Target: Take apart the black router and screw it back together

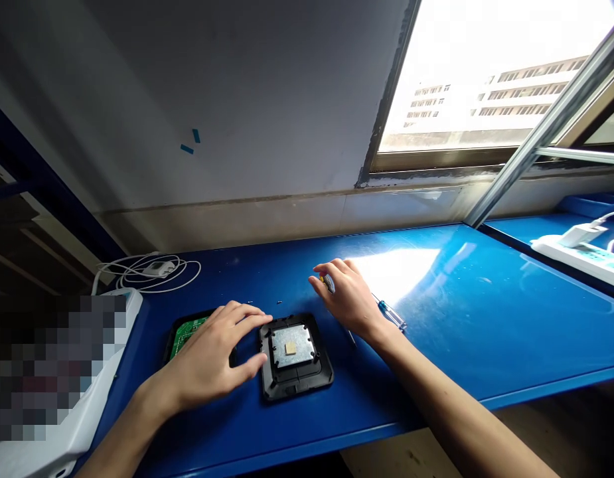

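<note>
A square black plastic housing [297, 386] lies on the blue table, with a silver metal plate [301, 336] inside it and a small beige pad on the plate. My left hand [210, 352] has its fingers spread at the housing's left edge, above a green circuit board [184, 332] that it partly covers. To the right of the housing, my right hand [347, 295] is curled round a screwdriver, its yellow and dark handle [328, 282] showing between thumb and fingers and a thin shaft below the palm. Two tiny screws [279, 303] lie behind the housing.
Beside my right wrist lies a blue clear-handled screwdriver [393, 316]. A coiled white cable [187, 282] is at the back left, a white casing [97, 398] at the left edge. On the right are a metal post [530, 143] and a white power strip [580, 259].
</note>
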Demonstrator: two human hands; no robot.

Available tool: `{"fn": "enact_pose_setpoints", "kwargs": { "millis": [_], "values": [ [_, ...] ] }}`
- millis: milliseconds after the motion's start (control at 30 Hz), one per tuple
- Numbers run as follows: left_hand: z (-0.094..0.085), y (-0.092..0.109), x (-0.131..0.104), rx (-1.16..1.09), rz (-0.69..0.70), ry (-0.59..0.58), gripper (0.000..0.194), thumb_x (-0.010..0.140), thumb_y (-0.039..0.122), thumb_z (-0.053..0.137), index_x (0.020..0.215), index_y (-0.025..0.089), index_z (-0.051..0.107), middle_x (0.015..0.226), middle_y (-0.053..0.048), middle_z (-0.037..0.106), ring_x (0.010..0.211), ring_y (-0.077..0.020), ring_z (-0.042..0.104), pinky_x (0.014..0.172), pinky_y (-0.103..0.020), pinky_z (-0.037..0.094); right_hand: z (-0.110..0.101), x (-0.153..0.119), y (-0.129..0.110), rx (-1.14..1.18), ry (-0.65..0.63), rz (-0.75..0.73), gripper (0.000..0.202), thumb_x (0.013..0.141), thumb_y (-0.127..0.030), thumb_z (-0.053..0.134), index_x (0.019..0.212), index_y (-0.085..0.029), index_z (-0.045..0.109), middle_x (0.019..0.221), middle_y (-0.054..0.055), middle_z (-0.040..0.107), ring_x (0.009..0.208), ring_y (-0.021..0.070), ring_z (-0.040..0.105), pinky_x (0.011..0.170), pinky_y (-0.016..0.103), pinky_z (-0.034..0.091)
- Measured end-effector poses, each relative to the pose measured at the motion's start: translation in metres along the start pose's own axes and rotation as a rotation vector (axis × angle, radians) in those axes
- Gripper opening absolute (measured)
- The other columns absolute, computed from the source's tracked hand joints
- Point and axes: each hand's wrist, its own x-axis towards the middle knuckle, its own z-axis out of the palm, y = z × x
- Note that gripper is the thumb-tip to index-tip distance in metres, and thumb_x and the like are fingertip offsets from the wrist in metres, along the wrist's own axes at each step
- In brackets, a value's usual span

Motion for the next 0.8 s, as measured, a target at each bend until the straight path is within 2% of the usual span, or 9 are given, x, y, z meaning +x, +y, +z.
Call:
{"fn": "enact_pose_setpoints", "kwargs": {
  "millis": [100,167,300,533,700,800],
  "values": [
    [0.010,0.005,0.000,0.051,-0.004,-0.073,0.091,0.076,0.065,0.080,0.151,0.024,0.049,0.153,-0.013,0.055,0.141,-0.0403,0.049,0.118,-0.061,0.041,-0.005,-0.002,-0.009,0.074,-0.030,-0.050,0.024,0.099,-0.040,0.064,0.106,-0.019,0.073,0.101,0.009,0.077,0.104,0.0282,0.063,0.093,0.043,0.055],
    [0.018,0.009,0.000,0.094,0.001,-0.078,0.108,0.069,0.069,0.083,0.156,0.020,0.042,0.157,-0.017,0.050,0.146,-0.0452,0.043,0.119,-0.066,0.037,-0.005,-0.003,-0.012,0.100,-0.040,-0.061,0.022,0.099,-0.038,0.065,0.105,-0.020,0.074,0.102,0.008,0.078,0.105,0.0274,0.063,0.094,0.042,0.055],
    [0.025,0.014,0.000,0.117,0.005,-0.052,0.107,0.073,0.064,0.081,0.159,0.016,0.037,0.157,-0.021,0.049,0.145,-0.0479,0.043,0.116,-0.068,0.040,-0.004,-0.003,-0.012,0.112,-0.052,-0.053,0.019,0.098,-0.036,0.066,0.103,-0.019,0.074,0.102,0.008,0.079,0.104,0.0270,0.064,0.093,0.041,0.055],
    [0.023,0.015,0.002,0.112,-0.008,-0.078,0.113,0.072,0.063,0.081,0.160,0.012,0.030,0.159,-0.024,0.044,0.147,-0.0459,0.042,0.119,-0.065,0.037,-0.001,-0.003,-0.011,0.129,-0.083,-0.057,0.017,0.098,-0.033,0.066,0.102,-0.019,0.074,0.096,0.008,0.078,0.102,0.0260,0.065,0.092,0.040,0.055],
    [0.029,0.021,0.006,0.086,0.026,-0.049,0.109,0.074,0.064,0.080,0.160,0.017,0.032,0.157,-0.022,0.048,0.145,-0.0438,0.045,0.118,-0.062,0.038,0.003,-0.003,-0.013,0.146,-0.099,-0.078,0.015,0.096,-0.033,0.067,0.101,-0.020,0.074,0.096,0.006,0.078,0.101,0.0256,0.065,0.091,0.040,0.055],
    [0.030,0.028,0.012,0.088,0.060,-0.050,0.110,0.074,0.067,0.078,0.159,0.013,0.032,0.154,-0.024,0.050,0.142,-0.0435,0.047,0.117,-0.060,0.039,0.004,-0.002,-0.010,0.148,-0.081,-0.061,0.016,0.097,-0.033,0.066,0.101,-0.020,0.074,0.096,0.007,0.078,0.100,0.0261,0.065,0.091,0.041,0.054]
  ]
}}
